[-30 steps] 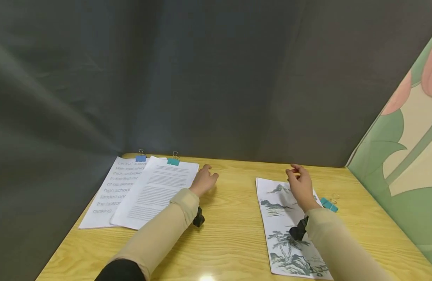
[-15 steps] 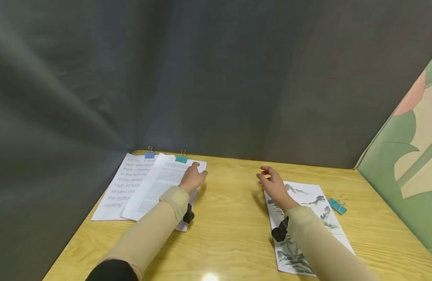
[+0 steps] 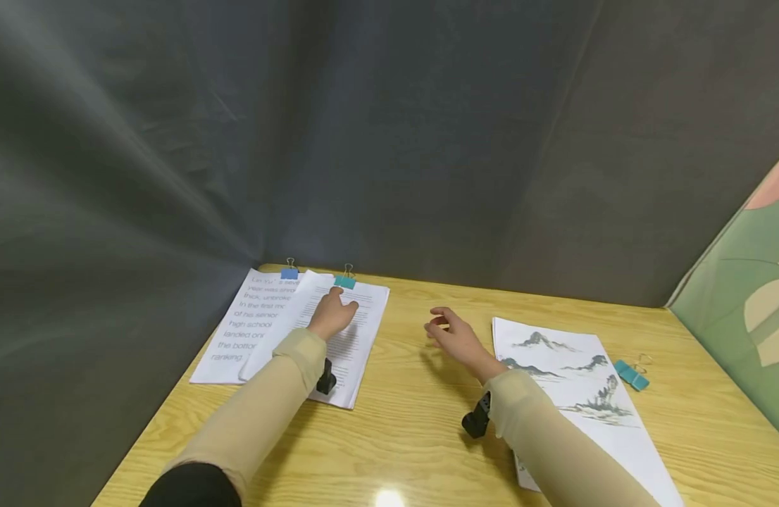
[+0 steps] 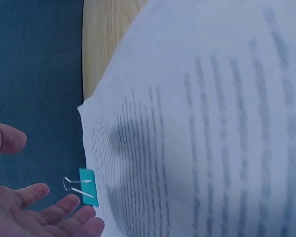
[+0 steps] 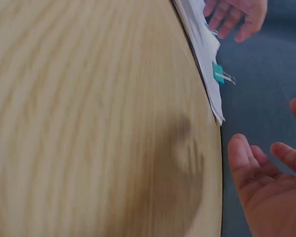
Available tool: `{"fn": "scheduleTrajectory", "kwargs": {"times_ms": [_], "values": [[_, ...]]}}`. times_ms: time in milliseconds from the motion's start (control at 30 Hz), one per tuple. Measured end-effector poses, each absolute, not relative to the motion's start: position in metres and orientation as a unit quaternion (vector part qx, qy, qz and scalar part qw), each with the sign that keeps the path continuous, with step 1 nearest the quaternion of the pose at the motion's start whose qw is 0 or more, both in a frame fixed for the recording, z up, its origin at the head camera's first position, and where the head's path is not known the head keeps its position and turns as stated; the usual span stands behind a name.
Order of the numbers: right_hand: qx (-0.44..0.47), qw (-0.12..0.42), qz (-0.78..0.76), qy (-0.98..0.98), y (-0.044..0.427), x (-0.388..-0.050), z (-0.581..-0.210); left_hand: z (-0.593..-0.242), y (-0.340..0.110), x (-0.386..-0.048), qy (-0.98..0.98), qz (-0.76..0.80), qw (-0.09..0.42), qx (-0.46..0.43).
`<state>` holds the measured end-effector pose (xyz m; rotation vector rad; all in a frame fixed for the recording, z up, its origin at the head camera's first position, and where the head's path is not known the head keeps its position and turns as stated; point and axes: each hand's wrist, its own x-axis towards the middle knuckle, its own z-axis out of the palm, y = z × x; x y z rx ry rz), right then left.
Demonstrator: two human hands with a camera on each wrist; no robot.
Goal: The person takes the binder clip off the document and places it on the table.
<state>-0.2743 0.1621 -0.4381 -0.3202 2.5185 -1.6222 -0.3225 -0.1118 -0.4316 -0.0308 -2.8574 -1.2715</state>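
My left hand (image 3: 331, 315) hovers over a stack of printed text sheets (image 3: 366, 331), its fingers loosely bent and holding nothing. A teal binder clip (image 3: 345, 282) grips the top edge of that stack, just beyond the fingertips; in the left wrist view the same clip (image 4: 89, 187) shows its wire handles. Partly under this stack lies a large-print text stack (image 3: 244, 327) with a blue binder clip (image 3: 289, 273). My right hand (image 3: 460, 343) is above the bare wood between the stacks, fingers relaxed, nothing held. Beside its forearm lies a stack of ink landscape pictures (image 3: 567, 359).
A loose teal binder clip (image 3: 632, 374) lies right of the landscape stack. The wooden table (image 3: 421, 436) ends at a dark curtain (image 3: 427, 141) at the back and left. A flower-patterned panel (image 3: 744, 296) borders the right side.
Both hands have moved left: the left from the text stack's right edge to over it, the right from above the landscape pictures to the middle. The head view has shifted; the papers stay put.
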Motion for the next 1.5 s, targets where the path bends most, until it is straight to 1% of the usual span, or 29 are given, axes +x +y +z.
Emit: {"fn": "scheduleTrajectory", "kwargs": {"times_ms": [333, 567, 800, 1000, 1133, 1233, 1367, 1500], "values": [[-0.117, 0.093, -0.57, 0.808, 0.126, -0.269, -0.439, -0.43, -0.135, -0.319, -0.914, -0.404, -0.007, 0.024], [-0.088, 0.111, -0.6, 0.787, 0.108, -0.27, -0.441, -0.428, -0.163, -0.316, -0.915, -0.4, -0.006, 0.046], [-0.071, 0.13, -0.627, 0.765, 0.096, -0.267, -0.447, -0.432, -0.183, -0.308, -0.919, -0.384, -0.012, 0.089], [-0.038, 0.159, -0.684, 0.71, 0.087, -0.263, -0.451, -0.428, -0.192, -0.303, -0.91, -0.403, -0.006, 0.094], [-0.017, 0.158, -0.709, 0.688, 0.084, -0.261, -0.452, -0.424, -0.194, -0.303, -0.905, -0.414, -0.017, 0.09], [-0.005, 0.169, -0.721, 0.672, 0.083, -0.259, -0.451, -0.424, -0.195, -0.302, -0.903, -0.419, -0.025, 0.095], [0.023, 0.192, -0.746, 0.637, 0.084, -0.26, -0.45, -0.425, -0.199, -0.301, -0.899, -0.426, -0.019, 0.097], [0.059, 0.2, -0.783, 0.586, 0.085, -0.262, -0.451, -0.421, -0.204, -0.299, -0.896, -0.432, -0.022, 0.097]]}}
